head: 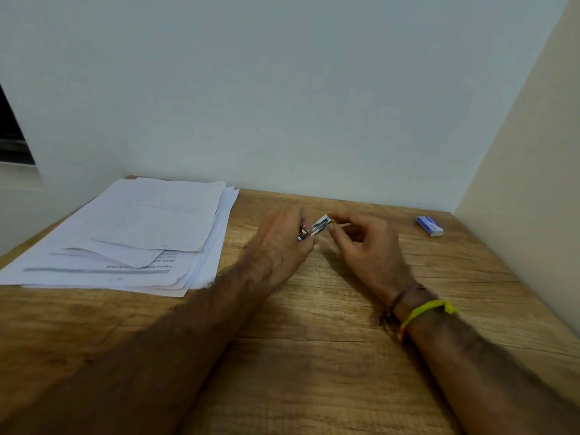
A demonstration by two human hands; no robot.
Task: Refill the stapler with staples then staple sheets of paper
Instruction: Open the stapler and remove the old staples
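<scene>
Mid-desk, left hand grips stapler w/ right hand pinching its front end.

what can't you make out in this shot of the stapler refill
Head view only:
- stapler: mostly hidden by the left hand; staples inside unseen.
- right hand fingers: whether they pinch staples is too small to tell.
- small box: label blurred.
- papers: text blurred.

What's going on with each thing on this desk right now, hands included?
Stapler: small, metal, held above the desk between both hands.
Left hand: grips the stapler's near end.
Right hand: fingertips pinch at the stapler's far end.
Staple box: lies on the desk to the right, untouched.
Paper sheets: loose, uneven stack lying flat at left.
Desk: wooden, bears everything.
</scene>
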